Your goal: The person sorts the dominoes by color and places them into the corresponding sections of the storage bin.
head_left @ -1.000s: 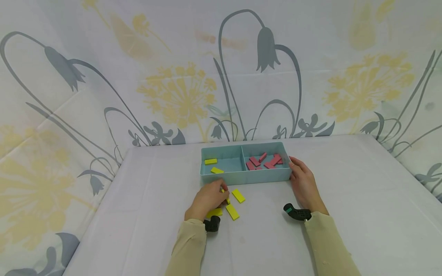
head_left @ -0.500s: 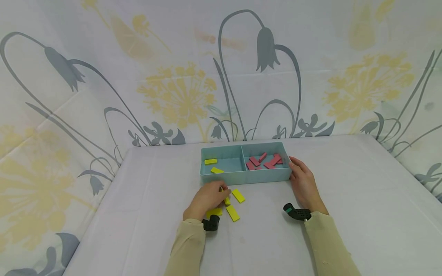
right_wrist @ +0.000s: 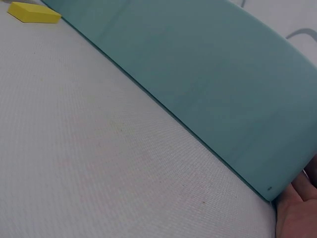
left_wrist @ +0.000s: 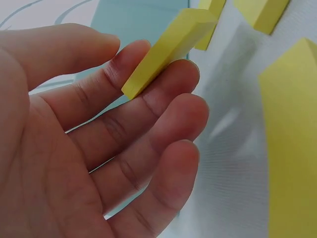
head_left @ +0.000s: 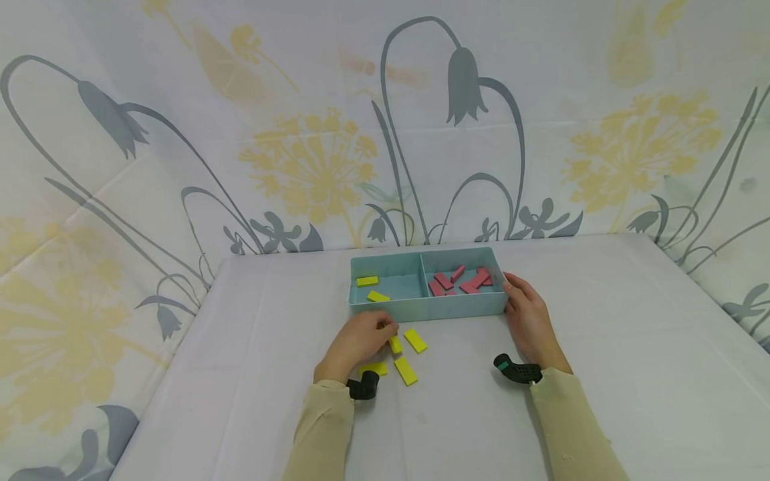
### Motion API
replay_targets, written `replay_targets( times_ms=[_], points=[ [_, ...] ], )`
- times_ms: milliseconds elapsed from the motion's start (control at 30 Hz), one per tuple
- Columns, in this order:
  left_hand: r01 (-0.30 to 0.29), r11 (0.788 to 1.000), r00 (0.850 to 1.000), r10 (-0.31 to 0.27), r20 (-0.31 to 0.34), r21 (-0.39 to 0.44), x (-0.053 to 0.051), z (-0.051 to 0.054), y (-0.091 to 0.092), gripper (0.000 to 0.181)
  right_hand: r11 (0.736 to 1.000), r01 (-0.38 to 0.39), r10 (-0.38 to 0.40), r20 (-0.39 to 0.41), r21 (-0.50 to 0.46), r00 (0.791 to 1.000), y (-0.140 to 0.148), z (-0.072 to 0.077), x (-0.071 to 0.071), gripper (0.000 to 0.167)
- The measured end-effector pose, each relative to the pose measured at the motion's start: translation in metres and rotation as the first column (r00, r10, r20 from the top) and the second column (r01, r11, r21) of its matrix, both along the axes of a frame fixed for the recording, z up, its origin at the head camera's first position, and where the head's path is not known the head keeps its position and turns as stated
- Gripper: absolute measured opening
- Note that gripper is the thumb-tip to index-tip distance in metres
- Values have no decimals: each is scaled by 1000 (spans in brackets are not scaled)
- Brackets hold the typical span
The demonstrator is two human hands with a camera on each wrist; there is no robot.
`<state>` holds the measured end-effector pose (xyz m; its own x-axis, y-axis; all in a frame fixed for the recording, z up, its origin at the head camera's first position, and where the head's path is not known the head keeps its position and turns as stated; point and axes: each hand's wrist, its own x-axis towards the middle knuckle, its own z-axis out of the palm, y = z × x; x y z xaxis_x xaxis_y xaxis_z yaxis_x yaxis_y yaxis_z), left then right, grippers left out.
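Observation:
My left hand [head_left: 361, 337] holds a thin yellow block [left_wrist: 166, 52] at the fingertips, just in front of the light blue box [head_left: 457, 308]. In the left wrist view the block slants across the index and middle fingers, with the thumb beside it. Around that hand lie three more yellow blocks: one to its right [head_left: 416, 341], another nearer me [head_left: 406, 371], and a third by the wrist [head_left: 375, 369]. My right hand [head_left: 531, 324] rests against the box's right end. Part of its fingers is hidden in the right wrist view.
A divider [head_left: 423, 275] splits the box. Two yellow blocks [head_left: 367, 281] lie in its left compartment, several pink blocks [head_left: 470, 288] in the right. A white cloth covers the table [head_left: 445, 427], and a flower-patterned cloth [head_left: 421, 167] hangs behind.
My left hand has shifted slightly left and away from me, with the yellow block at its fingertips. The right hand and the box have stayed in place.

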<state>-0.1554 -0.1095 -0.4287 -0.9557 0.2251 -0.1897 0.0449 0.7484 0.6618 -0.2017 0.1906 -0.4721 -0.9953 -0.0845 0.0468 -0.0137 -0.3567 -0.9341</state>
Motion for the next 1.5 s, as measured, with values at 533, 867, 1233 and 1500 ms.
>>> replay_targets(
  times_ms=[533, 867, 1233, 1500],
  points=[
    [22, 997, 999, -20, -37, 68, -1, 4, -4, 16, 1000, 6, -7, -7, -7, 1000, 0, 0, 0, 54],
    [13, 989, 997, -1, -81, 145, 1, 10, -5, 19, 1000, -1, 1, -4, -20, 1000, 0, 0, -1, 54],
    [-101, 972, 969, 144, -201, 211, 0, 15, -3, 17, 1000, -10, 10, 3, -13, 1000, 0, 1, 1, 55],
    [-142, 958, 949, 203, -240, 249, -1, 16, -2, 17, 1000, -5, 5, 4, -25, 1000, 0, 0, 0, 55]
  ],
)
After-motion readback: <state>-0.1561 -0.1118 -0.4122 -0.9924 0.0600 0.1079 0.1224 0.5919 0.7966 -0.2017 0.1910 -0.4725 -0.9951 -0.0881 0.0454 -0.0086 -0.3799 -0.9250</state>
